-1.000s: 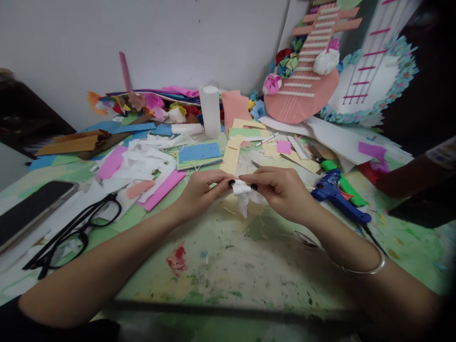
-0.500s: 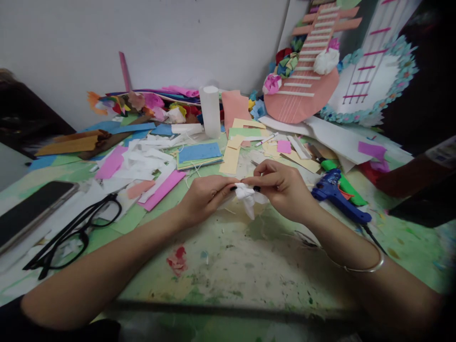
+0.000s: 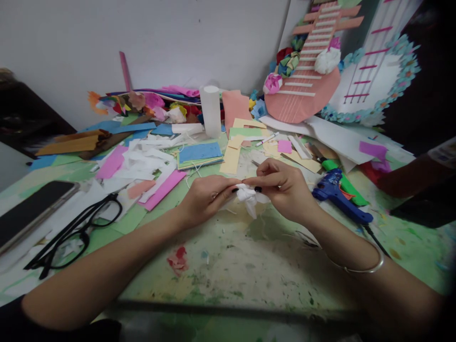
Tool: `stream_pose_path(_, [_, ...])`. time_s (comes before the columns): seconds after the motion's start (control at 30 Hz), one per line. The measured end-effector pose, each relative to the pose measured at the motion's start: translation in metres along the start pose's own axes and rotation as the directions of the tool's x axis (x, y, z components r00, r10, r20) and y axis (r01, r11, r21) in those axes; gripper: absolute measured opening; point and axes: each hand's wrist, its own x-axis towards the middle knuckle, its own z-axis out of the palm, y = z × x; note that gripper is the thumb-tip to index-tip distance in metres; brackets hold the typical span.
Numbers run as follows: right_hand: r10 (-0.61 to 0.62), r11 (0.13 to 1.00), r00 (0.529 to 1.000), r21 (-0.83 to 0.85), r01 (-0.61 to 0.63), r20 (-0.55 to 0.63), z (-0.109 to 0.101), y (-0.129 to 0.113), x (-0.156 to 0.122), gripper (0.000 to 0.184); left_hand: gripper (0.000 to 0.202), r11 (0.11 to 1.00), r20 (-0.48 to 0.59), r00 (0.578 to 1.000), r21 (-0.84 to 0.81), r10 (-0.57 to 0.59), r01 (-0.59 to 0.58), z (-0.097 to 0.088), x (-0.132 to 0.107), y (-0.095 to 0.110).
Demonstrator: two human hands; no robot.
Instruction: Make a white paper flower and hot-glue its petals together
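A small gathered white paper flower (image 3: 248,197) is pinched between both my hands above the table, its loose points hanging down. My left hand (image 3: 204,197) grips its left edge with thumb and forefinger. On the other side, my right hand (image 3: 285,187) pinches the top right part, thumb below and forefinger above. The two forefingers nearly meet at the top of the paper. A thin pointed metal tip (image 3: 255,163) shows just behind my right hand; what it belongs to is hidden. Beyond my hands lies a stack of coloured paper (image 3: 200,153) with a blue sheet on top.
A blue glue gun (image 3: 331,192) with a cord lies right of my right hand. Eyeglasses (image 3: 83,232) and a phone (image 3: 33,209) lie at the left, near white paper scraps (image 3: 149,159). Behind stand a white roll (image 3: 211,111) and a pink paper instrument (image 3: 302,95).
Both hands keep their pinch on the white paper flower, almost still. The whole view has shifted very slightly.
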Motion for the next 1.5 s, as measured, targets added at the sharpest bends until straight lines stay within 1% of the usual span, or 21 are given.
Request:
stream_pose_path(0.2, [0.0,1.0,1.0,0.029,0.0,-0.02,0.0008,0.0003,-0.0003,0.031,0.022,0.999,-0.006,1.0,0.016,0.028,-0.028,-0.0008,-0.0003,0.0002])
stream_pose_path(0.37, [0.002,1.0,1.0,0.02,-0.002,-0.025,0.0009,-0.0002,-0.0004,0.033,0.023,0.999,-0.004,1.0,0.015,0.031,-0.031,-0.0008,-0.0004,-0.0004])
stream_pose_path(0.6, [-0.007,1.0,1.0,0.029,0.008,-0.03,0.0007,-0.0002,-0.0002,0.033,0.019,0.989,-0.055,0.991,0.086,0.123,-0.118,0.0007,-0.0003,-0.0025])
stream_pose_path(0.97, [-0.001,0.998,1.0,0.056,0.003,-0.026,0.0006,0.0011,-0.0005,0.033,0.021,0.991,-0.056,0.991,0.058,0.125,-0.122,0.0002,-0.0002,-0.0008])
stream_pose_path(1.17, [-0.008,0.999,0.999,0.034,0.01,-0.031,0.0003,-0.0003,0.0001,0.033,0.022,0.992,-0.06,0.991,0.048,0.119,-0.116,0.0,0.0,-0.0015])
stream_pose_path(1.33, [0.009,1.0,0.999,0.001,-0.009,-0.031,0.0001,-0.0013,0.0011,0.038,0.02,0.992,-0.068,0.991,0.055,0.119,-0.116,0.0005,0.0,-0.0024])
stream_pose_path(1.43, [0.021,1.0,0.999,-0.021,-0.021,-0.034,0.0,-0.0018,0.0014,0.035,0.021,0.991,-0.051,0.992,0.072,0.116,-0.112,0.0001,-0.0001,-0.0027])
stream_pose_path(1.5, [0.003,1.0,0.999,-0.03,-0.004,-0.04,0.0,-0.0022,0.0014,0.034,0.021,0.991,-0.047,0.992,0.075,0.119,-0.115,-0.0002,-0.0001,-0.0028])
